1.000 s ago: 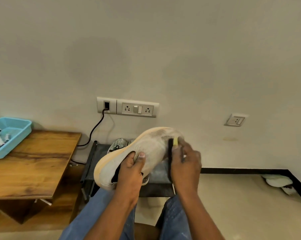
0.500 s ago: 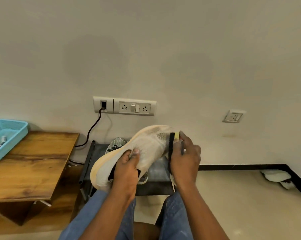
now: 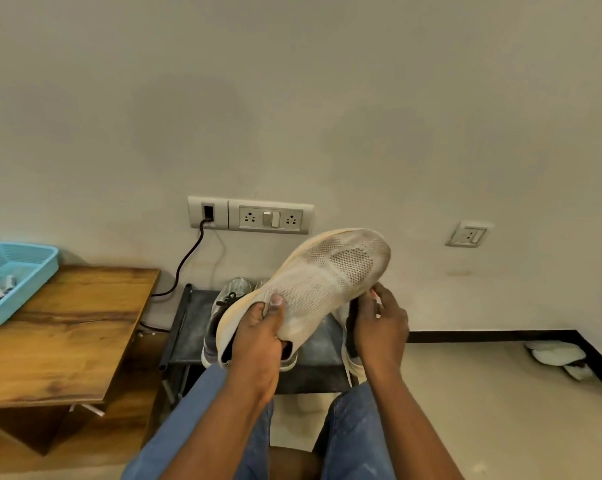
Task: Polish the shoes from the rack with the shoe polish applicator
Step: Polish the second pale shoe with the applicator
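- Far left: blue basket (image 3: 32, 268) sits on the wooden worktop (image 3: 67, 327), holding small white and grey tubes, too small to identify.
- Wall behind: switch plate (image 3: 251, 216) with a black cable (image 3: 185, 261) plugged into its left end, hanging down beside the worktop.
- Low dark shoe rack (image 3: 188, 327) stands against the wall; a grey laced shoe (image 3: 228, 296) rests on its top shelf, partly hidden by the raised shoe.
- Left hand (image 3: 258, 337) grips the white knit shoe (image 3: 320, 282) at the collar, thumb pressed on the upper, fingers curled into the opening. Shoe is held in the air above the rack, toe tilted up and to the right.
- Right hand (image 3: 379, 327) sits just under the shoe's toe end, fingers (image 3: 384, 299) curled; a sliver of pale object shows at the fingertips, too hidden to name. Applicator cannot be made out.
- Another pale shoe (image 3: 349, 351) on the rack below the right hand.
- Right: single wall socket (image 3: 467, 234); white bundle (image 3: 557, 355) on the floor at the corner.
- Bottom: blue jeans (image 3: 355, 434).
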